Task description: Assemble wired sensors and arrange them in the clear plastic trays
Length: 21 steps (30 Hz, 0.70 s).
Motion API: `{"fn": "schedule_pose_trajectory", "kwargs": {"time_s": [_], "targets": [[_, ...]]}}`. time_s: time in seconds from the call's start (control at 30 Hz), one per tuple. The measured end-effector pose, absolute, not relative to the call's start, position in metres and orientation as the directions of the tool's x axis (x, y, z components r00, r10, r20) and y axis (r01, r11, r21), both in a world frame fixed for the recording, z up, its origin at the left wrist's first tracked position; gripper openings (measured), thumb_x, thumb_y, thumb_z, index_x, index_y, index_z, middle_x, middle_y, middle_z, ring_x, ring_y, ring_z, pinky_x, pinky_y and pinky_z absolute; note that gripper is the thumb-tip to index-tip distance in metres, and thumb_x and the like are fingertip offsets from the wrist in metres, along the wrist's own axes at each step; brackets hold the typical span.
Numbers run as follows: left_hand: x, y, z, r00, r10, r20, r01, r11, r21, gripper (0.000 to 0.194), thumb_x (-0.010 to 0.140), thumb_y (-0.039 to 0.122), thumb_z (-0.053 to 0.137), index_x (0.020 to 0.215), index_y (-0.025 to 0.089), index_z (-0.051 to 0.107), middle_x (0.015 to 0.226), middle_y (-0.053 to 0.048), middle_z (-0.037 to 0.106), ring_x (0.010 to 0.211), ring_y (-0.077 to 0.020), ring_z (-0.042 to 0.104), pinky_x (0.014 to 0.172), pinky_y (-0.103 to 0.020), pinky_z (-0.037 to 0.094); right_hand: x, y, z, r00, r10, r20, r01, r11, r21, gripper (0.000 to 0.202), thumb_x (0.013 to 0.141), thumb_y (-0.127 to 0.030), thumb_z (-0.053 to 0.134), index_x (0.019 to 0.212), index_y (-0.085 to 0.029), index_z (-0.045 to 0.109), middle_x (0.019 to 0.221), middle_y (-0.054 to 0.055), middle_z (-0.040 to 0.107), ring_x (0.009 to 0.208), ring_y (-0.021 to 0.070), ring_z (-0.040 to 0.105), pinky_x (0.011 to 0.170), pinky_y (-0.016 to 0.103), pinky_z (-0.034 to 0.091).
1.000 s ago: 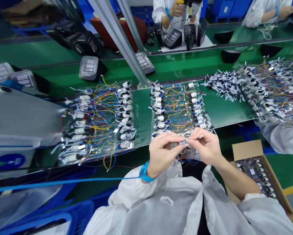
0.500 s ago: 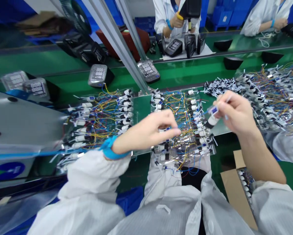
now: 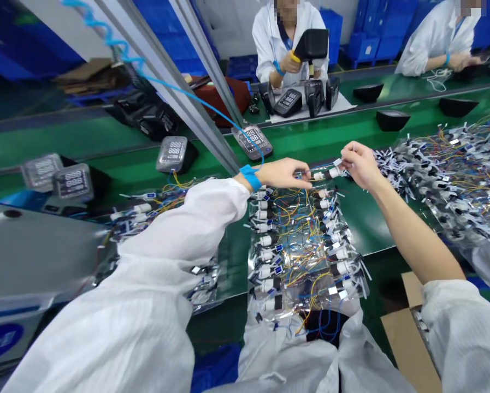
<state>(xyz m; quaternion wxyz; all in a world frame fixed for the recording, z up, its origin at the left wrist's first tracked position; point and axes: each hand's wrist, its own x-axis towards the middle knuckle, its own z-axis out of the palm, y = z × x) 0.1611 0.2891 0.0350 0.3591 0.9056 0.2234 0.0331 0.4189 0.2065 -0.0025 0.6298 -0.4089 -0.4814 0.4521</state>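
Observation:
Rows of small white-and-black wired parts (image 3: 267,240) lie on clear plastic in front of me, with yellow, blue and red wires between the rows. At the far end of these rows, my right hand (image 3: 359,164) pinches a white strip on one wired part (image 3: 330,173). My left hand (image 3: 288,173) reaches over the far left end of the rows, fingers bent toward the same part. Its fingertips are beside thin wires, and whether they grip anything is too small to tell. A blue band circles my left wrist.
Display units (image 3: 253,142) stand beyond the metal posts. More wired parts (image 3: 453,174) are heaped at the right, and others lie partly under my left sleeve. An open cardboard box (image 3: 408,344) is low at the right. Two people sit across the line.
Both hands have moved to the far end of the rows and closer together. The wired part in my right hand has moved with it. The view has shifted slightly.

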Motion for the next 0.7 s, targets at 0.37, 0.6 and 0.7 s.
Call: {"fn": "schedule_pose_trajectory", "kwargs": {"time_s": [0.37, 0.6, 0.7], "targets": [[0.212, 0.321, -0.008, 0.936, 0.189, -0.296, 0.342, -0.682, 0.647, 0.07, 0.078, 0.035, 0.073, 0.144, 0.015, 0.063, 0.135, -0.011, 0.076, 0.115, -0.0263, 0.07, 0.1, -0.032, 0.049, 0.414, 0.198, 0.016, 0.072, 0.977, 0.203, -0.338, 0.215, -0.916, 0.022, 0.066, -0.021, 0.068, 0.083, -0.023, 0.055, 0.07, -0.004, 0.044, 0.064, 0.0113, 0.043, 0.067, 0.031, 0.053], [0.189, 0.323, 0.014, 0.937, 0.169, -0.304, 0.304, -0.822, 0.481, 0.04, 0.08, 0.024, 0.066, 0.116, 0.024, 0.084, 0.116, -0.005, 0.083, 0.099, -0.0231, 0.073, 0.092, -0.029, 0.051, 0.407, 0.214, -0.008, 0.054, 0.978, 0.202, -0.294, 0.209, -0.933, 0.022, 0.068, -0.023, 0.064, 0.087, -0.024, 0.054, 0.073, -0.003, 0.047, 0.068, 0.0132, 0.049, 0.074, 0.033, 0.053], [0.166, 0.326, 0.032, 0.924, 0.29, -0.251, 0.377, -0.807, 0.455, 0.034, 0.087, 0.035, 0.067, 0.114, 0.023, 0.084, 0.113, -0.005, 0.083, 0.093, -0.021, 0.073, 0.089, -0.029, 0.052, 0.413, 0.222, -0.033, 0.015, 0.968, 0.249, -0.04, 0.249, -0.968, 0.018, 0.072, -0.024, 0.064, 0.089, -0.022, 0.057, 0.076, -0.002, 0.054, 0.072, 0.0152, 0.053, 0.076, 0.033, 0.05]]}}
